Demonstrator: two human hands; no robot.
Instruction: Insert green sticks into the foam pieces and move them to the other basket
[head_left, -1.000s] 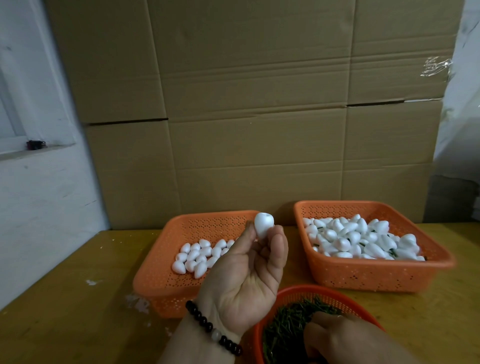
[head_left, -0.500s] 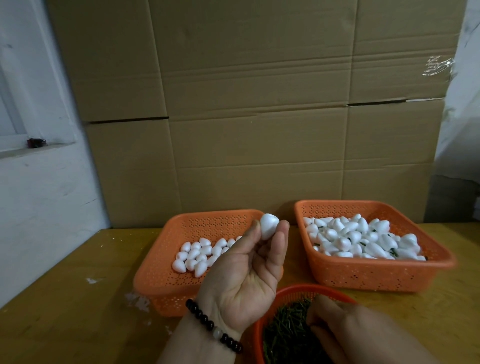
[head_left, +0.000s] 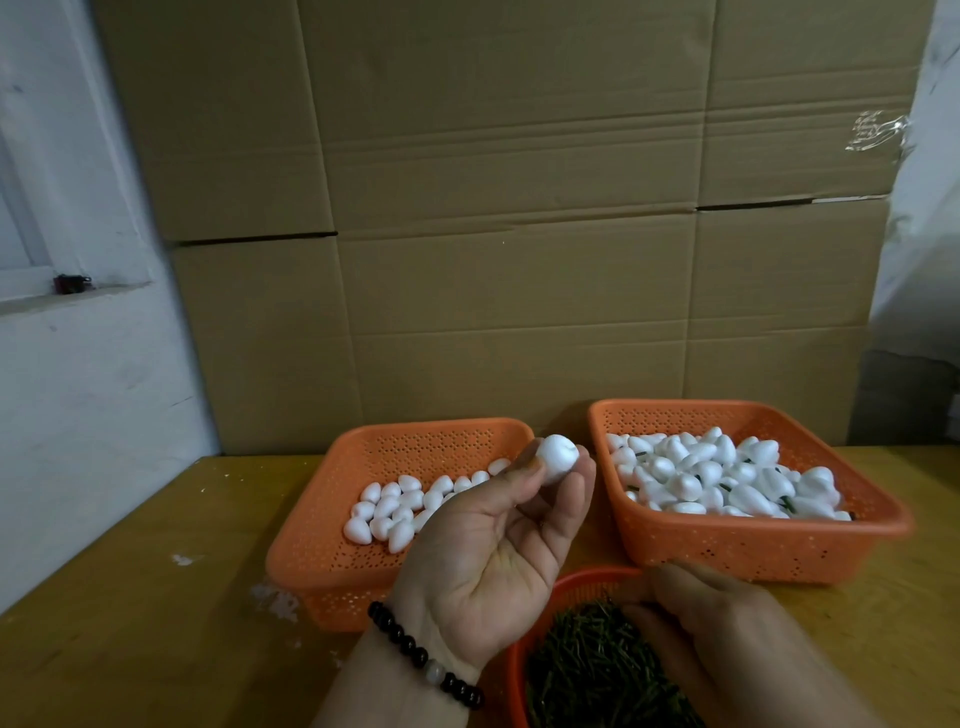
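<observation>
Wooden table (head_left: 130, 639), left hand (head_left: 493, 545) pinching foam piece (head_left: 558, 457)

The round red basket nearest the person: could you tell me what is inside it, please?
The round red basket holds a heap of green sticks. The right hand covers its right part, so anything beneath it is hidden.

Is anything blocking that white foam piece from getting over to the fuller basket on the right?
Nothing visible does. The left hand holds the foam piece up in open air beside the right basket, whose top is open.
</observation>
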